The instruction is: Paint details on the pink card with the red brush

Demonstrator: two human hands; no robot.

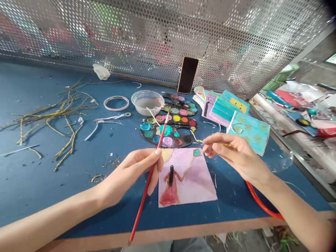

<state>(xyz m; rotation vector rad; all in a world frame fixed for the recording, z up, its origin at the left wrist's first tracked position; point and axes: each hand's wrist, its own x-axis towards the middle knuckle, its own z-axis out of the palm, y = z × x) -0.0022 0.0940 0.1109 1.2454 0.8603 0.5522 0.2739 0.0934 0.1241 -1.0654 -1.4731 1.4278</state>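
A thin red paintbrush [143, 203] is gripped in my left hand [141, 166], its bristle tip pointing up over the paint palette [187, 133]. My right hand [233, 152] pinches a short yellow twisted cord [225, 144] between thumb and fingers, just above the right edge of the painting. The square pink painting [202, 182] lies flat between my hands; it shows a figure in a dark red dress joined by a gold line to a small teal kite at the top right. My left fingers overlap its left edge.
A clear bowl [147, 101] stands behind the palette, near a tape roll [116, 103]. A phone [188, 75] leans on the perforated metal panel [157, 45]. Twisted cords [60, 112] lie at left. Small painted cards [249, 131] and a red ring-shaped handle [259, 203] are at right.
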